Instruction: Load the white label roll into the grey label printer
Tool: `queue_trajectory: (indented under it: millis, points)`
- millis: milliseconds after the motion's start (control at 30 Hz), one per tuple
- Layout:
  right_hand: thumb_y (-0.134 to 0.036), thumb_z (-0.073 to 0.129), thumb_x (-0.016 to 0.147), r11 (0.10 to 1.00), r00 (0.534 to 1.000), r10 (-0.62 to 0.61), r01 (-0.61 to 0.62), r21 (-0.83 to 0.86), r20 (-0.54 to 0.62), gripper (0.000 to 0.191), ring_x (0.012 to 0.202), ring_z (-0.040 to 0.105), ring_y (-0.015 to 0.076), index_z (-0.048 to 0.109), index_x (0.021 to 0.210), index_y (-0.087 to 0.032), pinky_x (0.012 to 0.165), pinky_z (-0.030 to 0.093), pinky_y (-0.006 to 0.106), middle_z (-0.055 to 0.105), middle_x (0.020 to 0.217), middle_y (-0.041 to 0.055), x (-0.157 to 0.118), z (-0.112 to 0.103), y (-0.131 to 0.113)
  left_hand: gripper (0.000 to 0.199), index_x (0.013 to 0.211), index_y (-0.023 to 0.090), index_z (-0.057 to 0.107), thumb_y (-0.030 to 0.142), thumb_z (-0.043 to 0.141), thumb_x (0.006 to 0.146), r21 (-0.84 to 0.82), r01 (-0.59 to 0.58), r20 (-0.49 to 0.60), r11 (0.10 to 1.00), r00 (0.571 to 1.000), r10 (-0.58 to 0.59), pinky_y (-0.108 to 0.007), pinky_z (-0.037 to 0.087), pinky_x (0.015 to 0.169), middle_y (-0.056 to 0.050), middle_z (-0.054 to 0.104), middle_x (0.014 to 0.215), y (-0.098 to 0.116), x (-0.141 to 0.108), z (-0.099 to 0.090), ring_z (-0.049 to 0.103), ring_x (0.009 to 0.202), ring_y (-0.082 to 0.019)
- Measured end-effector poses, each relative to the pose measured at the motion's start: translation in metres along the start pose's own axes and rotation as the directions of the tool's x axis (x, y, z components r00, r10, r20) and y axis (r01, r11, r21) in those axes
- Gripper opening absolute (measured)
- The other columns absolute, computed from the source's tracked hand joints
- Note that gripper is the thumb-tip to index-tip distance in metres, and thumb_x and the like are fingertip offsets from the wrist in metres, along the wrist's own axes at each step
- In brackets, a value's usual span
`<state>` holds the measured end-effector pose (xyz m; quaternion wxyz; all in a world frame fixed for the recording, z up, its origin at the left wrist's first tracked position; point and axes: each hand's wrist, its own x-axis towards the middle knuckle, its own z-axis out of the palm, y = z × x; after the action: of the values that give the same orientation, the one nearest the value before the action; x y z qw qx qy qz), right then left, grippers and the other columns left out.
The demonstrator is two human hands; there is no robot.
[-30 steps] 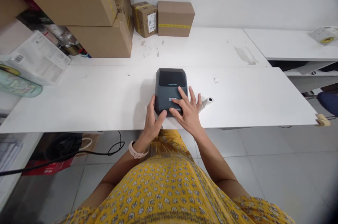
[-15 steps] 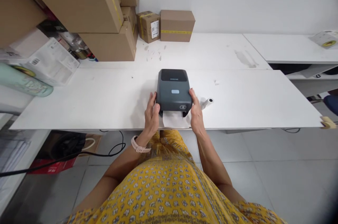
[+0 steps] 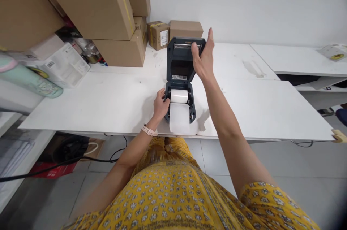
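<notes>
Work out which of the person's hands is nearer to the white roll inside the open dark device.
Left. The left hand is at the left side of the dark base, close beside the white roll; the right hand is up at the open lid, farther away.

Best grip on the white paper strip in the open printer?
Probably its loose near end, pinched from the front: the paper strip extends past the near edge of the printer, with neither left hand nor right hand covering it.
</notes>
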<state>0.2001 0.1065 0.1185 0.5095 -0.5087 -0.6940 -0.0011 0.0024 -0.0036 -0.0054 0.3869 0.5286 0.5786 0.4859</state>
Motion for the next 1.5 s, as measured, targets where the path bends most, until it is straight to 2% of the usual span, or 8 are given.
queue_trajectory:
  millis: [100,167,333,467,700,833,1033,1500]
  points:
    - [-0.059,0.031,0.107,0.995,0.995,-0.086,0.087,-0.042,0.045,0.067,0.160,0.029,0.0332,0.019,0.165,-0.029,0.126,0.033,0.060,0.037,0.166,0.0119,-0.013,-0.012,-0.012,0.064,0.143,0.017,0.054,0.007,0.061,0.081,0.068,0.037,0.008,0.997,0.999,-0.038,-0.043,0.055,0.107,-0.016,0.069,0.142,0.005,0.005,-0.002,0.071,0.123,-0.028]
    - [-0.051,0.040,0.106,0.993,0.945,-0.096,0.112,-0.032,0.312,0.056,0.148,0.048,0.0335,0.040,0.156,-0.026,0.120,0.042,0.056,0.054,0.154,0.0128,-0.032,-0.018,-0.024,0.064,0.141,0.016,0.056,0.006,0.063,0.078,0.119,0.064,0.010,0.991,0.998,-0.066,-0.043,0.056,0.104,-0.016,0.072,0.137,0.011,0.008,-0.003,0.073,0.117,-0.029]
    - [-0.042,0.076,0.084,0.971,0.445,0.135,0.117,-0.207,0.885,0.073,0.136,0.059,0.0413,0.049,0.149,-0.023,0.108,0.050,0.054,0.063,0.146,0.0172,-0.066,-0.006,-0.030,0.066,0.139,0.022,0.059,0.002,0.062,0.076,0.242,0.066,0.026,0.968,0.997,-0.074,-0.046,0.052,0.107,-0.010,0.076,0.129,0.023,0.010,-0.005,0.073,0.115,-0.030]
    - [-0.038,0.083,0.076,0.969,0.361,0.171,0.104,-0.222,0.917,0.084,0.127,0.065,0.0432,0.046,0.150,-0.022,0.104,0.051,0.053,0.066,0.139,0.0195,-0.066,0.015,-0.020,0.067,0.140,0.025,0.057,0.001,0.057,0.077,0.296,0.049,0.047,0.954,0.997,-0.066,-0.046,0.050,0.108,-0.005,0.080,0.119,0.029,0.006,-0.006,0.073,0.114,-0.030]
    - [-0.035,0.086,0.071,1.000,0.361,0.008,0.013,-0.014,0.933,0.094,0.121,0.067,0.0316,0.039,0.152,-0.022,0.104,0.053,0.044,0.067,0.134,0.0113,-0.056,-0.001,-0.017,0.070,0.145,0.025,0.051,0.003,0.055,0.079,0.309,0.046,0.042,0.950,0.997,-0.062,-0.046,0.050,0.107,-0.006,0.077,0.129,0.027,0.006,-0.005,0.071,0.119,-0.029]
    - [-0.047,0.088,0.069,0.925,0.546,-0.221,-0.145,0.351,0.808,0.099,0.117,0.067,0.0281,0.040,0.154,-0.028,0.104,0.055,0.043,0.066,0.131,0.0076,-0.051,-0.062,-0.007,0.070,0.145,0.022,0.053,0.002,0.056,0.078,0.298,0.035,0.034,0.954,0.998,-0.047,-0.049,0.048,0.110,-0.010,0.076,0.132,0.022,0.008,-0.004,0.071,0.121,-0.032]
    - [-0.054,0.092,0.063,0.920,0.779,-0.018,-0.232,0.315,0.627,0.109,0.127,0.062,0.0296,0.039,0.156,-0.032,0.107,0.055,0.042,0.062,0.137,0.0074,-0.066,-0.133,0.041,0.069,0.140,0.026,0.057,0.001,0.057,0.076,0.264,0.008,0.024,0.964,1.000,-0.015,-0.049,0.048,0.111,-0.007,0.078,0.127,0.018,0.008,-0.003,0.073,0.116,-0.029]
    - [-0.036,0.090,0.063,0.757,0.657,0.361,-0.621,0.204,0.662,0.092,0.135,0.062,0.0325,0.053,0.147,-0.028,0.115,0.051,0.052,0.065,0.145,0.0142,-0.119,-0.088,0.111,0.064,0.137,0.024,0.061,0.003,0.059,0.077,0.252,0.005,0.005,0.968,1.000,-0.006,-0.049,0.047,0.112,-0.008,0.079,0.123,0.015,0.009,-0.003,0.073,0.117,-0.029]
